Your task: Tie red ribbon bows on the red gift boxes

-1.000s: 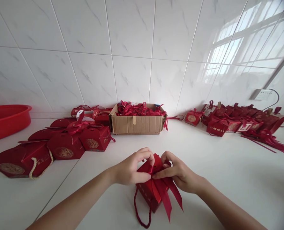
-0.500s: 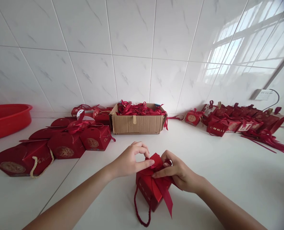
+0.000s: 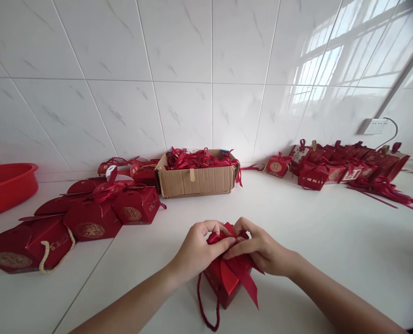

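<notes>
A small red gift box (image 3: 223,284) stands on the white counter in front of me, its twisted dark-red cord handle (image 3: 203,308) hanging down at the left. On its top is a wide red ribbon (image 3: 245,284), with one tail trailing down the front. My left hand (image 3: 206,246) pinches the ribbon from the left, thumb and fingers closed over the box top. From the right, my right hand (image 3: 258,248) grips the ribbon with bent fingers, its thumb close to the left thumb. The fingertips partly hide where the ribbon crosses.
A cardboard box (image 3: 196,182) full of red ribbons stands by the tiled wall. Several red gift boxes (image 3: 91,220) sit at left, near a red basin (image 3: 9,188). More small boxes (image 3: 335,174) and loose ribbons (image 3: 383,192) lie at right.
My left hand has moved right, closing its fingers on the ribbon close to my right hand. The right hand keeps its grip. The camera view has shifted slightly.
</notes>
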